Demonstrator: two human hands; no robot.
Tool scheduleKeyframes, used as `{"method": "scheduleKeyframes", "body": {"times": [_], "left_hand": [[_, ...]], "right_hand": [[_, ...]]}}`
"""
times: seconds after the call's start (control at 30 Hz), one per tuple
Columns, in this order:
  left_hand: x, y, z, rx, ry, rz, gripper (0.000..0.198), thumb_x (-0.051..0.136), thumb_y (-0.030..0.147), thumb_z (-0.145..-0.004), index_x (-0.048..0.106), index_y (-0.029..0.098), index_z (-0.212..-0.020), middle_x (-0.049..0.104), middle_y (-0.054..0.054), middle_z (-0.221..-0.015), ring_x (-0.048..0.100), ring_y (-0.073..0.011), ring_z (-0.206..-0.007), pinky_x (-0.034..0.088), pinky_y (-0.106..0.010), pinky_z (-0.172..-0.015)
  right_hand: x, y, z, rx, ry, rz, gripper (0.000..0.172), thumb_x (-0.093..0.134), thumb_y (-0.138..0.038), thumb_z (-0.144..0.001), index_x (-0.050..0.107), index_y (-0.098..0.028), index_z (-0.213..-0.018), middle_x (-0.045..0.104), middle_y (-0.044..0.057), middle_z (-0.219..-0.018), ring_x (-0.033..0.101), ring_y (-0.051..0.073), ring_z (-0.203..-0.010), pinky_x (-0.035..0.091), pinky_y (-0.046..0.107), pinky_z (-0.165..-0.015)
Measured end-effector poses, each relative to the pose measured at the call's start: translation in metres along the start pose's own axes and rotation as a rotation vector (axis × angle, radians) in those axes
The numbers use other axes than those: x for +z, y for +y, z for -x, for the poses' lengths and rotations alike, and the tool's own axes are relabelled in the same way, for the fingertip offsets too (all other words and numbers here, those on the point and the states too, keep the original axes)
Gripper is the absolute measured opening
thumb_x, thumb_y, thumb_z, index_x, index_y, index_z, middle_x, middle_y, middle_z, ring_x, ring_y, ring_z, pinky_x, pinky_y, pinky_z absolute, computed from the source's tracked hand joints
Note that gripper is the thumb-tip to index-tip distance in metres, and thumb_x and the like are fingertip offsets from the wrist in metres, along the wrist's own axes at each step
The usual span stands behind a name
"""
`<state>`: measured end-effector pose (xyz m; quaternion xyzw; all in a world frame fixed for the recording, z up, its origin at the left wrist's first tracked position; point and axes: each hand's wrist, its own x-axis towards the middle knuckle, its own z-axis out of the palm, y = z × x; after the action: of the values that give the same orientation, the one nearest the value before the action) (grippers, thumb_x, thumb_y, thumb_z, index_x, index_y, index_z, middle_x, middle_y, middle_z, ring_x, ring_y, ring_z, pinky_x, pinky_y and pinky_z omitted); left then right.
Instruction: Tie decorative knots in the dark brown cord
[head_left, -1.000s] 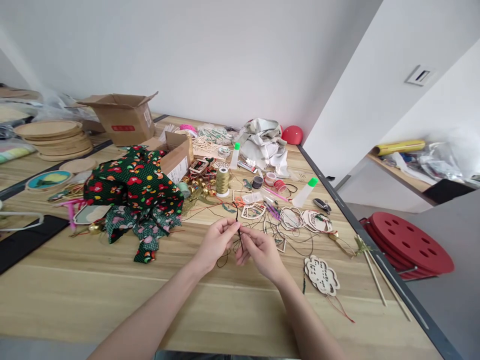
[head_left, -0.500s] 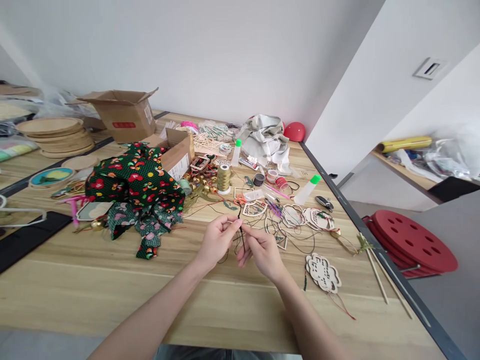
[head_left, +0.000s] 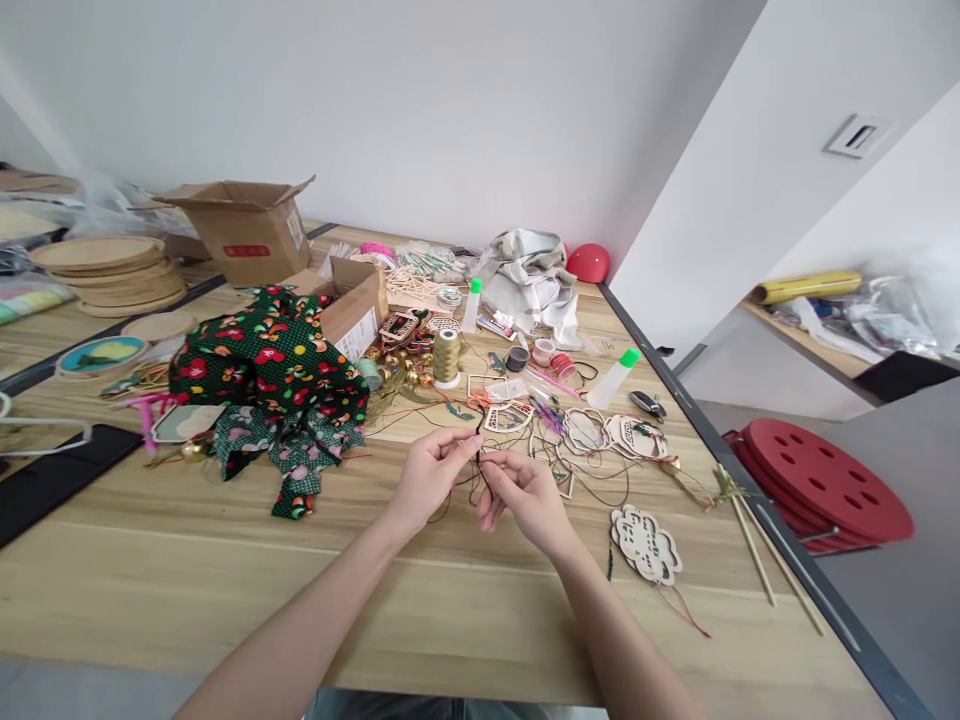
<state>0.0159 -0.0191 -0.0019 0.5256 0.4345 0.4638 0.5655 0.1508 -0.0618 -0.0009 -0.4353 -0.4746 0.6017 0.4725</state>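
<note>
My left hand [head_left: 429, 475] and my right hand [head_left: 525, 497] meet above the wooden table [head_left: 225, 580], fingertips pinched together on a thin dark cord [head_left: 481, 462] that loops down between them. Both hands are closed on that cord. A little beyond the hands lie several flat wooden cut-out ornaments [head_left: 583, 432] and tangled threads. Another cloud-shaped wooden ornament [head_left: 643, 544] with a red thread lies to the right of my right wrist.
A green flowered cloth [head_left: 270, 385] is heaped at left, beside open cardboard boxes [head_left: 244, 230]. A gold thread spool [head_left: 447, 357], glue bottles with green caps [head_left: 613, 380], a grey cloth [head_left: 529, 275] and wooden sticks [head_left: 757, 560] crowd the far half. Red stools [head_left: 821, 490] stand beyond the right edge.
My hands stay pinched on the dark cord, and my right fingers have shifted slightly along it. The view has barely moved.
</note>
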Motion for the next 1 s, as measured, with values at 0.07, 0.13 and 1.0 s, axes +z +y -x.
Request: {"method": "scheduleKeyframes", "body": {"times": [0.07,0.13,1.0], "left_hand": [[0.0,-0.001,0.001,0.014,-0.002,-0.019,0.03,0.066,0.041,-0.071,0.066,0.013,-0.081,0.047,0.004,-0.051,0.03,-0.0059,-0.042,0.024,-0.02,-0.04],[0.0,-0.002,0.001,0.034,-0.007,-0.047,0.029,0.065,0.041,-0.073,0.067,0.013,-0.082,0.054,0.002,-0.057,0.036,-0.0072,-0.045,0.029,-0.02,-0.042],[-0.003,-0.003,-0.003,0.074,-0.159,-0.264,0.044,0.05,0.045,-0.083,0.051,0.016,-0.05,0.043,0.003,-0.049,0.041,-0.0117,-0.052,0.033,-0.025,-0.056]], "right_hand": [[0.002,0.0,-0.001,0.006,-0.001,-0.02,0.038,0.061,-0.05,-0.076,0.054,-0.015,-0.088,0.063,0.0,-0.049,0.057,0.015,-0.034,0.046,0.022,-0.035],[0.004,0.001,-0.001,0.01,0.007,-0.037,0.036,0.062,-0.049,-0.076,0.053,-0.015,-0.085,0.062,-0.001,-0.047,0.055,0.014,-0.032,0.045,0.021,-0.033],[-0.023,-0.004,-0.005,-0.201,0.174,-0.317,0.028,0.061,-0.03,-0.077,0.063,-0.019,-0.052,0.063,0.006,-0.097,0.053,0.021,-0.096,0.044,0.03,-0.077]]}}
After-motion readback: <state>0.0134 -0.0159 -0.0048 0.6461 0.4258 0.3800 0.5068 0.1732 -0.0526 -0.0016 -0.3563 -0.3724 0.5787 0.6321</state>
